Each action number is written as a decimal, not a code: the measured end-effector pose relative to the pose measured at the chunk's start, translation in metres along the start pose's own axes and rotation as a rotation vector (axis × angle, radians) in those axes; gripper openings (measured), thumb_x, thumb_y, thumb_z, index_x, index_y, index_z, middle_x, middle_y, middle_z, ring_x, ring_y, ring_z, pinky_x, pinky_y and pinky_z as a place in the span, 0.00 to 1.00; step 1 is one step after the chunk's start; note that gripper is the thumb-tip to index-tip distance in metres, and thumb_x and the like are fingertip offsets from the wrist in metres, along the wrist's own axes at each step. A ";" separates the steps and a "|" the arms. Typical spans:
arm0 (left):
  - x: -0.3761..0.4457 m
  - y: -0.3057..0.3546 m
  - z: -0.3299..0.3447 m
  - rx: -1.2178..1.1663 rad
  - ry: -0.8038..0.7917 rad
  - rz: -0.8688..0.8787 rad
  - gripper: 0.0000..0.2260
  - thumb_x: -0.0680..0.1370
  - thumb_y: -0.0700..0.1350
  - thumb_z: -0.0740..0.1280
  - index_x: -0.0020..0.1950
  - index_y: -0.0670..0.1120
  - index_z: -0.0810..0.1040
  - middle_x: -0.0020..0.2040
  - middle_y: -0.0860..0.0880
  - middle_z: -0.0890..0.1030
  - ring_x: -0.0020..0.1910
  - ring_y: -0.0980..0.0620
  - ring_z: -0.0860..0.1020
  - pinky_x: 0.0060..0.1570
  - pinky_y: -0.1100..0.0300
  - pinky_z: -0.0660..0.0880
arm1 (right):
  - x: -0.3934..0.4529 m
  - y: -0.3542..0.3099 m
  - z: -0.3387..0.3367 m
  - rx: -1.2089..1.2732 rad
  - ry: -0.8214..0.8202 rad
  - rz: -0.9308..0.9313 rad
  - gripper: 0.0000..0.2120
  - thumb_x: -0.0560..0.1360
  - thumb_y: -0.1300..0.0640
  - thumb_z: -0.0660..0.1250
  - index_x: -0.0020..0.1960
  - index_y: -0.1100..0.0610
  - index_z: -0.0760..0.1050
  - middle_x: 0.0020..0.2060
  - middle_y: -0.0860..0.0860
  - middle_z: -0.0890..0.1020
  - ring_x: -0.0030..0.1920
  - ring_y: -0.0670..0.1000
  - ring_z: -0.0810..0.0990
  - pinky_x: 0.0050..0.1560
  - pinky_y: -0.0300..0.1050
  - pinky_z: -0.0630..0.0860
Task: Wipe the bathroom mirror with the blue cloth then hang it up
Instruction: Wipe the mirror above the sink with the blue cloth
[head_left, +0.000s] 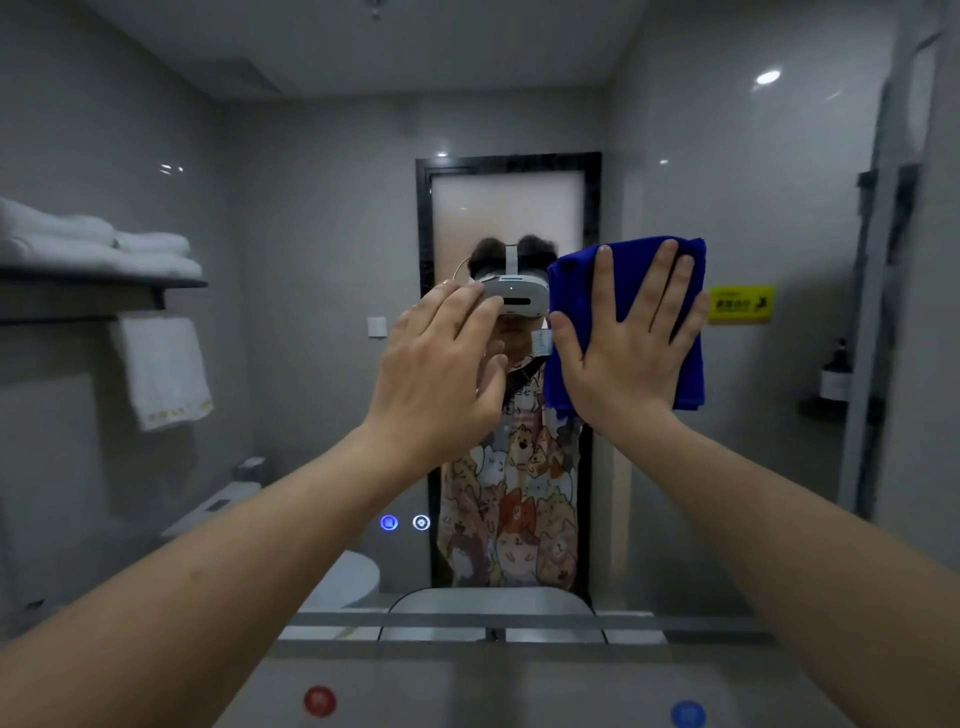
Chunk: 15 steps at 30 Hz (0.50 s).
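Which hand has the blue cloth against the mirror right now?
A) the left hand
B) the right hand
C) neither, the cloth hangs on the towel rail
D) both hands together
B: the right hand lies flat, fingers spread, pressing the cloth onto the mirror, while the left hand is beside it, empty and off the cloth.

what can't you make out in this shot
Head view only:
- Glass of the wall mirror under the folded blue cloth: covered by cloth and right hand.
- Yellow sign: lettering too blurred.
- Left hand: whether it touches the glass is unclear.
- Hanging spot: not identifiable.
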<state>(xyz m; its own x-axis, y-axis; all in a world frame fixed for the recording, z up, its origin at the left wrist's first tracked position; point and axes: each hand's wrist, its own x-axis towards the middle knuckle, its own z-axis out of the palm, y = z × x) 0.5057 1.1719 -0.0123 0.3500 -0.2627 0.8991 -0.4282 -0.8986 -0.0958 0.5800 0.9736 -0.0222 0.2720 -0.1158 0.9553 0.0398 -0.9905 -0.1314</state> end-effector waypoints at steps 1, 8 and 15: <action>-0.003 -0.009 -0.003 0.005 0.008 -0.003 0.25 0.78 0.51 0.63 0.74 0.44 0.72 0.74 0.44 0.73 0.75 0.43 0.66 0.74 0.45 0.63 | -0.001 -0.011 0.001 -0.003 -0.002 0.003 0.37 0.82 0.31 0.44 0.84 0.49 0.41 0.82 0.65 0.44 0.82 0.67 0.43 0.78 0.71 0.45; -0.023 -0.069 -0.027 0.006 0.046 -0.013 0.25 0.77 0.51 0.64 0.73 0.43 0.73 0.73 0.43 0.74 0.75 0.42 0.67 0.74 0.46 0.63 | -0.005 -0.080 0.010 -0.001 -0.013 0.058 0.38 0.82 0.30 0.45 0.84 0.50 0.41 0.82 0.65 0.43 0.82 0.67 0.43 0.78 0.71 0.45; -0.035 -0.124 -0.052 -0.056 0.052 -0.006 0.25 0.78 0.52 0.62 0.74 0.45 0.72 0.74 0.45 0.73 0.76 0.43 0.66 0.75 0.43 0.64 | -0.008 -0.136 0.013 0.008 0.002 0.150 0.39 0.80 0.29 0.38 0.84 0.50 0.42 0.82 0.64 0.44 0.82 0.66 0.43 0.79 0.70 0.44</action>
<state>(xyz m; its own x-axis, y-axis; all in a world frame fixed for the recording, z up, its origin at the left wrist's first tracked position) 0.5034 1.3105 -0.0095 0.3099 -0.2374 0.9207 -0.4728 -0.8786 -0.0675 0.5845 1.1101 -0.0154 0.2738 -0.2627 0.9252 0.0068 -0.9614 -0.2750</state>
